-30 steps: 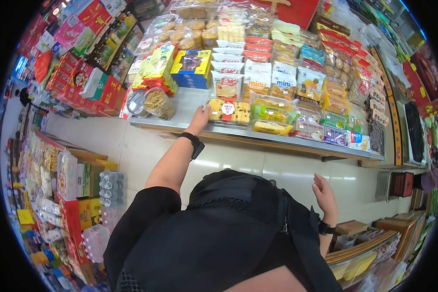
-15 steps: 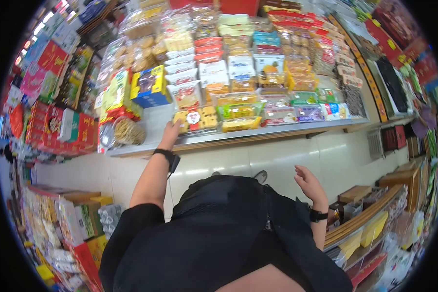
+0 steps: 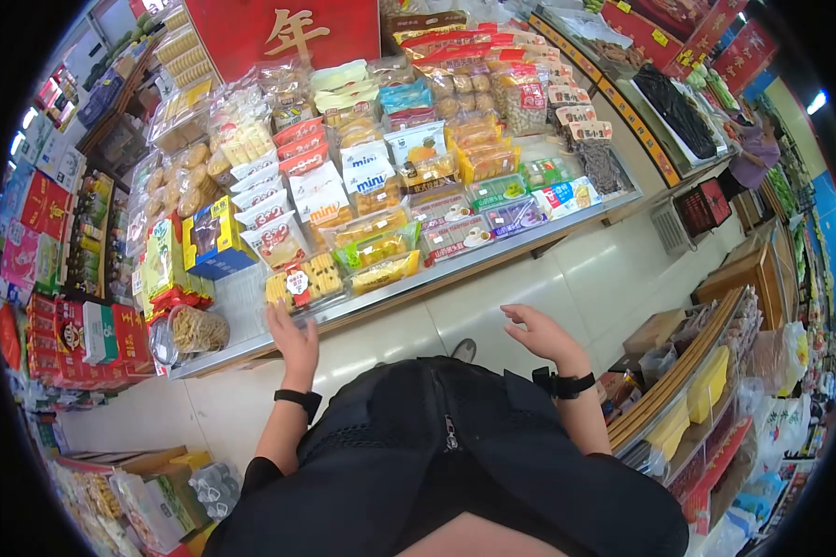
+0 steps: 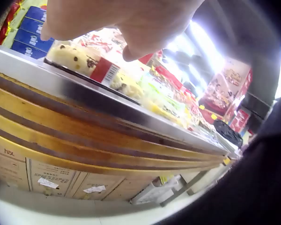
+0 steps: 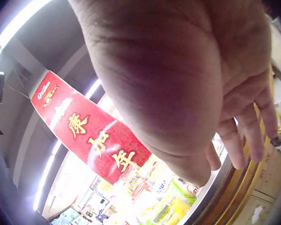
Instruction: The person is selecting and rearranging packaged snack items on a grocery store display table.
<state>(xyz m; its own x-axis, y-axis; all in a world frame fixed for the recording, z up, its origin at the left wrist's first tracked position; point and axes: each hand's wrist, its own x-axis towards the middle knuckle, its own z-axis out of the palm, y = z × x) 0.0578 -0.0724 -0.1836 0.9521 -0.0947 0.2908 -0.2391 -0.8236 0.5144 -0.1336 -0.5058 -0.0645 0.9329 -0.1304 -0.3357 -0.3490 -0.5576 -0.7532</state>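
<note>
My left hand [image 3: 294, 345] is at the front edge of the display counter [image 3: 409, 286], fingers loosely extended and holding nothing. Right by its fingertips lies a clear pack of pastries [image 3: 325, 276] with dark bits and a red-and-white label. In the left wrist view the fingers [image 4: 159, 28] hang above that same pack [image 4: 77, 58], apart from it. My right hand [image 3: 541, 336] is in the air over the aisle, in front of the counter, with its fingers spread. Nothing is in its palm in the right wrist view.
Left of the pastries are a blue-and-yellow box [image 3: 215, 239] and a round tub of snacks [image 3: 200, 330]. Bagged snacks [image 3: 325, 195] stand in rows behind. A wooden-edged shelf [image 3: 683, 371] is at the right; stacked cartons [image 4: 51, 178] sit under the counter. Another person [image 3: 752, 160] stands far right.
My left hand has come off the pastry pack and drawn back toward the counter's edge. The head view has swung to the right, and my right hand has shifted inward.
</note>
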